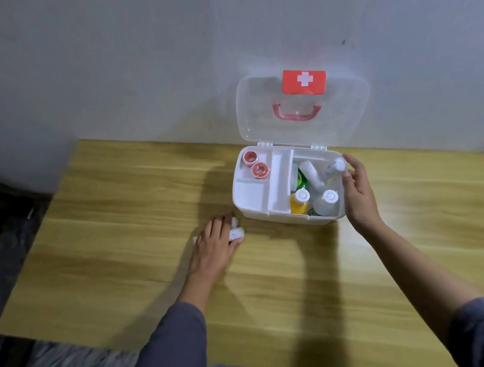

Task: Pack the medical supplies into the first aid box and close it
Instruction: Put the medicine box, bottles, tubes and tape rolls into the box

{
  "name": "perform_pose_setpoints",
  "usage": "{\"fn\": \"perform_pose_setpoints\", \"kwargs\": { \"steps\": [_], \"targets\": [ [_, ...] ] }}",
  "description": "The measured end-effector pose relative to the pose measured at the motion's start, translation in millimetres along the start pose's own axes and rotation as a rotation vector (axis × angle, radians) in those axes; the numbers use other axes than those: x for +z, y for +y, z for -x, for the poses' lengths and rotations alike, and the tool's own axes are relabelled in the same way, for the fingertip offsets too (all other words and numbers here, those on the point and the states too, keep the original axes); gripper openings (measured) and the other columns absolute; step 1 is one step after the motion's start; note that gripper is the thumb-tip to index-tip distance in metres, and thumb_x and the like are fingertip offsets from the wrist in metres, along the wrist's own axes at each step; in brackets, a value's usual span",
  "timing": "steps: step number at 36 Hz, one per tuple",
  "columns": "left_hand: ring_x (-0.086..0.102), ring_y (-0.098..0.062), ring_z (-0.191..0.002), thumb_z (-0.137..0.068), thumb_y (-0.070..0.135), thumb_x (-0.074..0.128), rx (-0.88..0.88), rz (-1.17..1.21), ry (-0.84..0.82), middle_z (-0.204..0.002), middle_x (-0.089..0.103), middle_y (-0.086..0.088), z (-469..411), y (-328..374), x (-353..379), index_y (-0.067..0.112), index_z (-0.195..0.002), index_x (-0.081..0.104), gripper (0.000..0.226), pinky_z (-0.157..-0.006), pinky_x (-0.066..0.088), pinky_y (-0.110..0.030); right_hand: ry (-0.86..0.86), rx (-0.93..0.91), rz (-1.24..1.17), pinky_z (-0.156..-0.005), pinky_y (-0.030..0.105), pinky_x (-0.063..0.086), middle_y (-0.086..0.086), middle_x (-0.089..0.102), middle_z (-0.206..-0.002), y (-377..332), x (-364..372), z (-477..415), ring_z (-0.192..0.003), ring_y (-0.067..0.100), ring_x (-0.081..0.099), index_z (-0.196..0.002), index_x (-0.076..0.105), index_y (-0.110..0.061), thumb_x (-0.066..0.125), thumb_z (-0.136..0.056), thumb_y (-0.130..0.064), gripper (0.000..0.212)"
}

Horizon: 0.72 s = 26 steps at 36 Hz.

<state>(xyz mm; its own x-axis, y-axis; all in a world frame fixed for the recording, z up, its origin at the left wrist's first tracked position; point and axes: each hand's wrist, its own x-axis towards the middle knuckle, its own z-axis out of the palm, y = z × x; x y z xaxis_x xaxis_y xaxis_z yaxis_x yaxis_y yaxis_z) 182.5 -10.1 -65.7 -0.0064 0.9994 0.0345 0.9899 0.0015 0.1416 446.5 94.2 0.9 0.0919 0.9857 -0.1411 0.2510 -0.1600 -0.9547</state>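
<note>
- Head view: the first aid box [286,208] sits on the wooden table [119,227] close to the wall, its clear lid [346,105] standing open and upright, red cross label and pink handle showing through.
- Inside on the left, a white tray [253,191] with 2 red-cored tape rolls [255,163] in its back corner.
- Right compartment is pretty crammed: a yellow bottle [298,202], a white bottle [327,202], something green [302,178] and a bandage roll [312,175].
- Right hand [357,191] is over the box's right edge, fingers pinching a speckled white roll [335,168] just above that compartment.
- Left hand [216,243] is flat on the table just left of the box, fingers curled over small white rolls [236,233].
</note>
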Motion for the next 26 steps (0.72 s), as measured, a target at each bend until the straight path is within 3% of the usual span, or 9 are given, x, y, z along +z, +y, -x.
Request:
{"fn": "perform_pose_setpoints", "kwargs": {
  "steps": [3, 5, 7, 10, 17, 22, 26],
  "targets": [
    [0.039, -0.016, -0.082, -0.068, 0.047, 0.068, -0.020, 0.006, 0.075, -0.084, 0.065, -0.007, 9, -3, 3, 0.013, -0.110, 0.051, 0.057, -0.048, 0.048, -0.026, 0.003, -0.003, 0.010, -0.087, 0.029, 0.042, 0.003, 0.056, -0.114, 0, 1, 0, -0.101, 0.018, 0.056, -0.132, 0.040, -0.029, 0.033, -0.101, -0.023, 0.033],
    [0.039, -0.016, -0.081, -0.062, 0.042, 0.076, -0.076, 0.055, 0.072, -0.084, 0.064, -0.008, 15, -2, 0, 0.012, -0.109, 0.053, 0.060, -0.050, 0.050, -0.027, -0.001, -0.007, 0.015, -0.087, 0.029, 0.042, 0.003, 0.056, -0.115, 0, 0, 1, -0.102, 0.018, 0.056, -0.133, 0.040, -0.028, 0.033, -0.101, -0.023, 0.033],
    [0.047, -0.022, -0.084, -0.075, 0.044, 0.060, -0.174, 0.140, 0.087, -0.089, 0.063, -0.013, 20, 0, -4, 0.010, -0.111, 0.052, 0.050, -0.055, 0.055, -0.033, -0.006, -0.014, 0.013, -0.086, 0.027, 0.043, 0.003, 0.056, -0.115, 0, 0, 1, -0.102, 0.018, 0.055, -0.133, 0.040, -0.027, 0.033, -0.101, -0.023, 0.033],
    [0.055, -0.037, -0.092, -0.084, 0.047, 0.041, -0.355, 0.397, 0.143, -0.103, 0.058, -0.020, 19, 11, -19, 0.004, -0.123, 0.052, 0.059, -0.075, 0.051, -0.042, -0.017, -0.012, 0.012, -0.078, 0.017, 0.042, 0.002, 0.055, -0.114, -2, -2, 1, -0.103, 0.018, 0.054, -0.133, 0.040, -0.026, 0.032, -0.101, -0.021, 0.034],
    [0.042, -0.021, -0.099, -0.093, 0.051, 0.033, -0.158, 0.518, 0.364, -0.109, 0.055, -0.023, -20, 55, -69, -0.001, -0.129, 0.047, 0.064, -0.086, 0.036, -0.028, -0.045, 0.001, 0.013, -0.090, 0.031, 0.041, 0.002, 0.055, -0.118, -5, -5, 2, -0.111, 0.023, 0.055, -0.133, 0.039, -0.028, 0.033, -0.100, -0.021, 0.034],
    [0.057, -0.033, -0.094, -0.089, 0.053, 0.034, -0.003, 0.349, 0.174, -0.109, 0.060, -0.016, -46, 72, -84, 0.004, -0.130, 0.049, 0.065, -0.078, 0.050, -0.040, -0.059, 0.011, 0.010, -0.094, 0.036, 0.043, 0.005, 0.056, -0.120, -7, -7, 2, -0.111, 0.024, 0.055, -0.134, 0.039, -0.027, 0.034, -0.100, -0.023, 0.034],
    [0.048, -0.031, -0.115, -0.093, 0.043, 0.040, -0.046, 0.230, 0.030, -0.127, 0.053, -0.012, -50, 72, -77, 0.006, -0.137, 0.040, 0.058, -0.093, 0.042, -0.042, -0.083, 0.015, -0.008, -0.093, 0.031, 0.041, 0.006, 0.054, -0.130, -8, -11, 1, -0.115, 0.022, 0.054, -0.135, 0.037, -0.025, 0.034, -0.100, -0.020, 0.035]
  ]
}}
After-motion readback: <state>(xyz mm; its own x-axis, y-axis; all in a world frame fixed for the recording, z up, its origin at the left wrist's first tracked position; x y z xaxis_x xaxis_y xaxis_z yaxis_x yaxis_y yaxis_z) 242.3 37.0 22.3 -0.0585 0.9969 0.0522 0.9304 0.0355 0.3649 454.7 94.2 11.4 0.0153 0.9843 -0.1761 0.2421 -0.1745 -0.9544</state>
